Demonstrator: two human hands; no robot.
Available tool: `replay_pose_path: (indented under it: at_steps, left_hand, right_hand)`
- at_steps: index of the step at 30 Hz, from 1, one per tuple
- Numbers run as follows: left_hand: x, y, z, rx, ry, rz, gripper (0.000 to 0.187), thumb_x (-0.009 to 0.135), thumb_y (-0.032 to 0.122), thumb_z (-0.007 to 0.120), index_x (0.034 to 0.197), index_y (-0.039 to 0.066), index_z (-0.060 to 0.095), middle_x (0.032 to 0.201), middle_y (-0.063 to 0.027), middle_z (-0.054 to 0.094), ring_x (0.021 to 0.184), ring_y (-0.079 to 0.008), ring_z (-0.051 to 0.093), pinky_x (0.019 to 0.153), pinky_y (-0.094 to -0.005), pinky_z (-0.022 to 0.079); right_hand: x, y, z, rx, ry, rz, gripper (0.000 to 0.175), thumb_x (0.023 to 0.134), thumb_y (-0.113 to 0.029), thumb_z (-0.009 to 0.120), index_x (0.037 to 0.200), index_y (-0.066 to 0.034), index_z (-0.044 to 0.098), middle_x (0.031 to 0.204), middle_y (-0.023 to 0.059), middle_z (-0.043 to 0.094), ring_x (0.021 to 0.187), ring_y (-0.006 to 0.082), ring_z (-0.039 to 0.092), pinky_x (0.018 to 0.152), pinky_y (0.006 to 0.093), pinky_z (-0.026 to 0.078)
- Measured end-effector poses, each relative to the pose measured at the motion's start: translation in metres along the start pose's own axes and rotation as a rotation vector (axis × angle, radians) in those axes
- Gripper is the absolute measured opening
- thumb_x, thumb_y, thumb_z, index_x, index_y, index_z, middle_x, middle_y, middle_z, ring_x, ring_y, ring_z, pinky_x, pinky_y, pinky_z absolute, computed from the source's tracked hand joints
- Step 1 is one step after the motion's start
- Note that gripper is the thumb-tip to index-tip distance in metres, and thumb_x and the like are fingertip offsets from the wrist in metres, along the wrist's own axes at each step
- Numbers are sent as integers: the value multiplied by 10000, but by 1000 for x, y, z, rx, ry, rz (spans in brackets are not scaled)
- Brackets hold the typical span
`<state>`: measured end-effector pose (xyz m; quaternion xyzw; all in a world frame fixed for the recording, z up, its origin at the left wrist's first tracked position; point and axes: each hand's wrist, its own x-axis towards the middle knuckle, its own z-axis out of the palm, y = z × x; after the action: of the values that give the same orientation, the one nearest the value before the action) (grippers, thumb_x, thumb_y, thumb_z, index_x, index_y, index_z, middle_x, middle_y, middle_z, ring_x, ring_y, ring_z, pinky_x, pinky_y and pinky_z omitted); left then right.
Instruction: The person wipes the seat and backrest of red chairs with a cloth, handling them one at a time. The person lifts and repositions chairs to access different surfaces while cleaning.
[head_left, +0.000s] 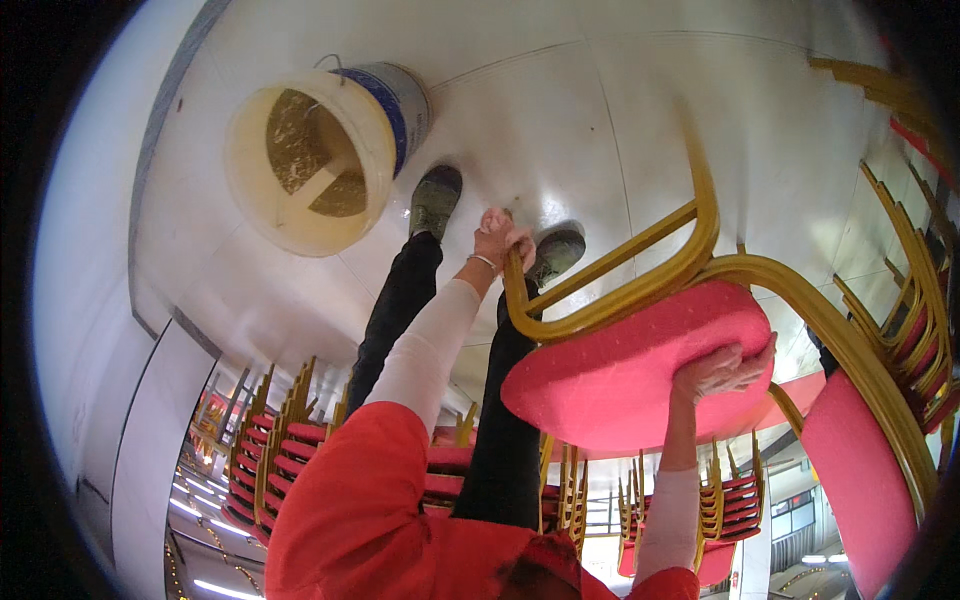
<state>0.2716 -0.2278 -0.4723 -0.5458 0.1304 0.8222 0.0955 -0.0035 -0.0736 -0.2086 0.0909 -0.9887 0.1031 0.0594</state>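
A chair with a pinkish-red padded seat (600, 390) and a gold-coloured metal frame (622, 307) is tilted in front of me. Its padded backrest (862, 480) is at the right. My left hand (493, 244) grips a pink cloth (519, 238) against the corner of the frame where a leg bends. A bracelet circles that wrist. Flat across the seat's upholstery, near its right side, lies my right hand (720, 371), fingers bent towards the edge and steadying the chair.
A whitish plastic bucket (247, 172) holding murky water stands on the pale tiled floor (525, 112), against a blue-and-grey bucket (412, 109). My shoes (436, 196) are close by. Stacked red-and-gold chairs (289, 450) rise behind me, with more stacks (919, 300) at the right.
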Motion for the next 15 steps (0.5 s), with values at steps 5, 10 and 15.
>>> replay_pose_path:
  at_steps: [5, 10, 15]
  left_hand:
    - [31, -32, -1, -1139, 51, 83, 309, 938, 391, 555, 794, 122, 504, 722, -100, 547, 705, -251, 571, 561, -370, 493]
    - [6, -58, 46, -1026, -236, 582, 593, 932, 640, 381, 1242, 147, 491, 854, -29, 593, 744, -182, 579, 647, -285, 495]
    - [-72, -39, 92, -939, 119, 400, 372, 948, 533, 473, 1025, 169, 480, 825, -10, 480, 754, -146, 514, 643, -268, 476]
  right_hand:
    - [1, 8, 1, 67, -49, -48, 734, 950, -587, 352, 1399, -7, 379, 1370, 234, 418, 1236, 360, 420, 1015, 489, 335]
    - [-1, 15, 1, 55, -69, -37, 715, 971, -542, 324, 1403, 26, 362, 1390, 224, 395, 1251, 358, 394, 1042, 496, 303]
    - [-3, 14, 2, -150, -14, 201, 671, 946, -530, 399, 1412, -47, 377, 1401, 183, 431, 1258, 379, 416, 1040, 567, 277]
